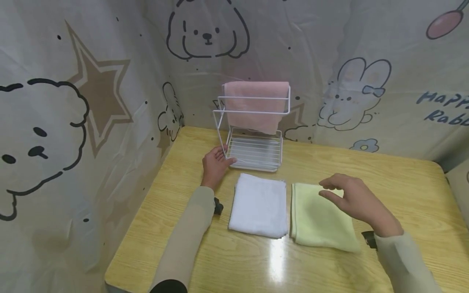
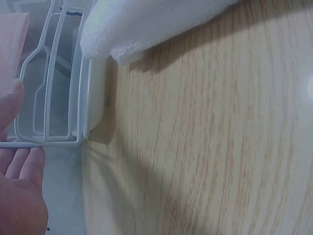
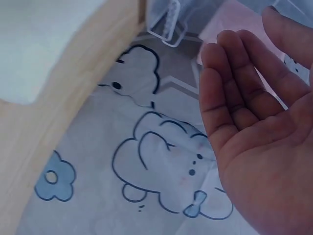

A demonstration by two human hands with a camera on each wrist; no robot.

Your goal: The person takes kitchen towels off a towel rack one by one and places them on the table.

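From afar, I watch the left hand point(image 1: 215, 166) pinch the white rack point(image 1: 254, 151), upright, far left on the table point(image 1: 395, 175), rails point(image 1: 253, 112) running left-right; the right hand point(image 1: 357, 199), thumb parted, hovers over yellow cloth point(image 1: 322, 221).

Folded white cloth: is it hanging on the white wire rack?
No, the folded white cloth lies on the yellowish wooden table, while a pink cloth hangs over the white wire rack.
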